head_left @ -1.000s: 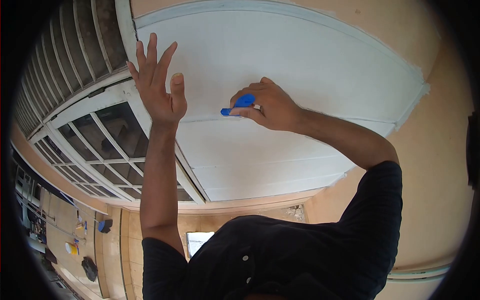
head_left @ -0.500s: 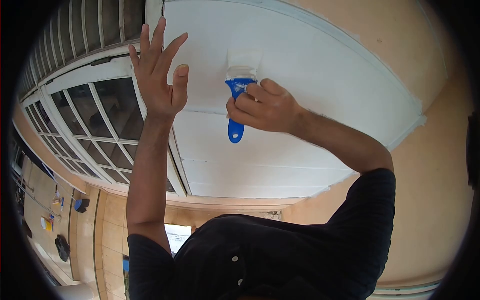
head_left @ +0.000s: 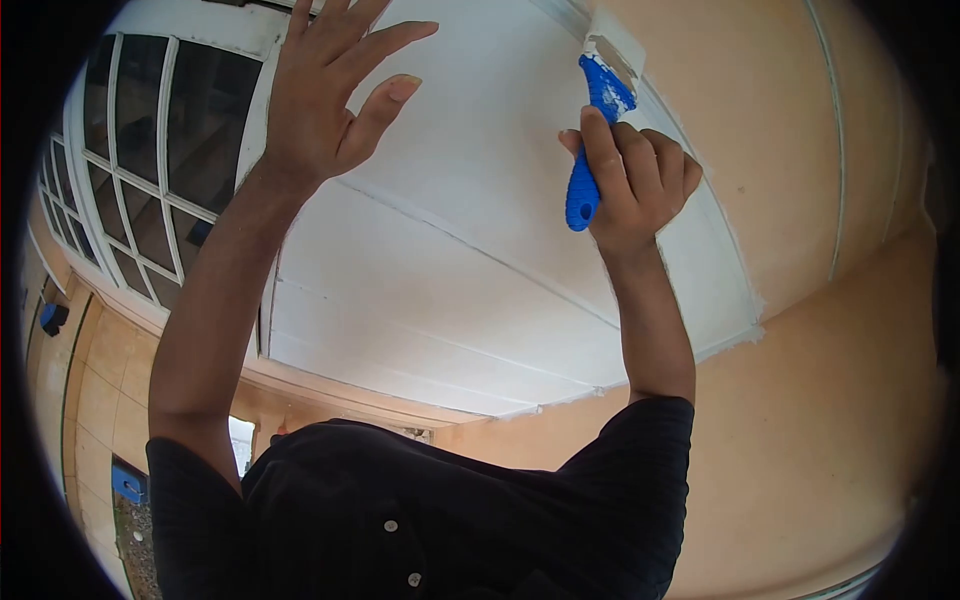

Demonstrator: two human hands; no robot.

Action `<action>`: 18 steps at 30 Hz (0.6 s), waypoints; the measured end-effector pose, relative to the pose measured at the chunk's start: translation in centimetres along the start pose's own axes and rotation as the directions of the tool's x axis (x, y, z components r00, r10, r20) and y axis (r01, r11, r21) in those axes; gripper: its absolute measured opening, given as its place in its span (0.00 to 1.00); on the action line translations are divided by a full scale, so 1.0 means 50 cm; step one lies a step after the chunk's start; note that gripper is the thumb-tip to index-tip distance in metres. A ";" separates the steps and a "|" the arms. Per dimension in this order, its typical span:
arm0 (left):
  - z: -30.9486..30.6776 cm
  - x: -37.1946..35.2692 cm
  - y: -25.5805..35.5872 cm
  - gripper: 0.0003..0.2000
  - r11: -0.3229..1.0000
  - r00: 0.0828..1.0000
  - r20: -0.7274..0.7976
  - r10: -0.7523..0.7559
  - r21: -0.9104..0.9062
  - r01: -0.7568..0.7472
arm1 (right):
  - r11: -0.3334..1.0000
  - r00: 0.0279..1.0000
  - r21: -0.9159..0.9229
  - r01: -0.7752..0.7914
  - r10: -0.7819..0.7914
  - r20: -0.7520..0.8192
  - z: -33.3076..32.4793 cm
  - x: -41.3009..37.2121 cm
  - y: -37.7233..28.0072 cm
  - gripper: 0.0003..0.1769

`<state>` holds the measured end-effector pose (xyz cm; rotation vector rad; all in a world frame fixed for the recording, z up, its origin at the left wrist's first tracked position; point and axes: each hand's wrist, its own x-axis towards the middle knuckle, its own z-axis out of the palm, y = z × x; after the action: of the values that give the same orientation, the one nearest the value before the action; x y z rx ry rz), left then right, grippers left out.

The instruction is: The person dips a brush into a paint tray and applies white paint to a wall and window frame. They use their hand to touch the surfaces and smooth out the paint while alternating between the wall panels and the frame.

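My right hand [head_left: 640,180] is wrapped round the blue ribbed handle of a putty knife [head_left: 598,95]. White filler is smeared on the upper part of the handle and on the blade. The blade is up at the border strip where the white panelled surface [head_left: 450,150] meets the peach wall [head_left: 730,110]. My left hand [head_left: 330,100] is raised with its fingers spread and holds nothing. It overlaps the left side of the white surface and the window frame, and its fingertips are cut off by the top of the view.
White-framed window panes [head_left: 210,120] stand open at the left. Seams run across the white surface. Low at the left are a tiled floor [head_left: 105,400], a blue object [head_left: 128,482] and a dark blue item [head_left: 53,318]. A peach wall [head_left: 790,430] fills the right.
My right hand has moved the putty knife up and right, from the middle of the white surface to its border, turning the wrist. My left hand is higher in view, still spread. The view has shifted.
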<state>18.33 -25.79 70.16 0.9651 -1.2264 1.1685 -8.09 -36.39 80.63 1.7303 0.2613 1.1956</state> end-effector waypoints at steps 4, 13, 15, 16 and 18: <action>-0.007 -0.002 -0.001 0.31 0.996 0.999 0.027 -0.045 -0.078 0.047 | 0.957 0.926 0.079 0.278 -0.289 0.242 0.022 -0.095 -0.120 0.12; -0.011 0.008 0.004 0.32 0.995 0.999 0.039 -0.037 -0.096 0.041 | 0.515 0.571 0.340 -0.787 0.400 0.716 0.043 -0.033 -0.077 0.11; -0.009 0.014 0.004 0.33 0.994 0.999 0.023 -0.045 -0.099 0.047 | 0.546 0.724 0.477 -0.688 0.472 0.503 0.036 0.027 -0.008 0.10; -0.006 0.015 0.000 0.33 0.994 0.999 0.021 -0.037 -0.099 0.039 | 0.709 0.819 0.418 -0.568 0.434 0.375 0.027 0.046 0.019 0.07; -0.006 0.006 -0.008 0.34 0.996 0.999 -0.002 -0.041 -0.075 0.041 | 0.963 0.982 0.191 -0.189 0.184 0.043 0.016 0.071 0.048 0.05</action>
<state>18.76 -25.50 70.46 0.9275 -1.2341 1.0841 -6.47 -35.78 84.64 1.9736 0.2090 1.3188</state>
